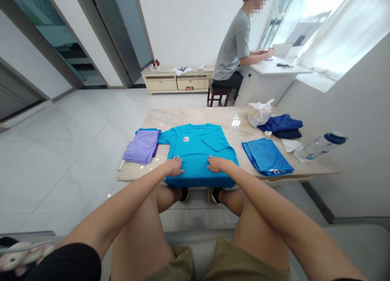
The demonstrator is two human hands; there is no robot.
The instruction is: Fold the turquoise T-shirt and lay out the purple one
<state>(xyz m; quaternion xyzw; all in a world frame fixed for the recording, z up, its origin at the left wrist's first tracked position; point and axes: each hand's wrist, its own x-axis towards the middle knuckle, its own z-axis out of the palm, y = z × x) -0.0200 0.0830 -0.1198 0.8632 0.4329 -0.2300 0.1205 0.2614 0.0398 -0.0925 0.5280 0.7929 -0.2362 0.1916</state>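
Observation:
A bright blue T-shirt [195,144] with a small red-and-white chest emblem lies spread front up on the table, collar away from me. Its lower end hangs over the near table edge. The sleeve on the right is folded inward across the front, while the left one points outward beside the folded purple clothes [141,147]. My left hand [174,166] rests on the lower left of the shirt, fingers apart. On the lower right, my right hand [215,164] touches the fabric with its fingers spread. Neither hand grips anything visible.
On the marble-look table [161,117], folded blue clothing [268,155] lies to the right. Beyond it are a clear water bottle [318,147], dark blue clothes [283,125] and a white plastic bag [260,112]. A person [234,45] sits at a white desk [276,67] behind.

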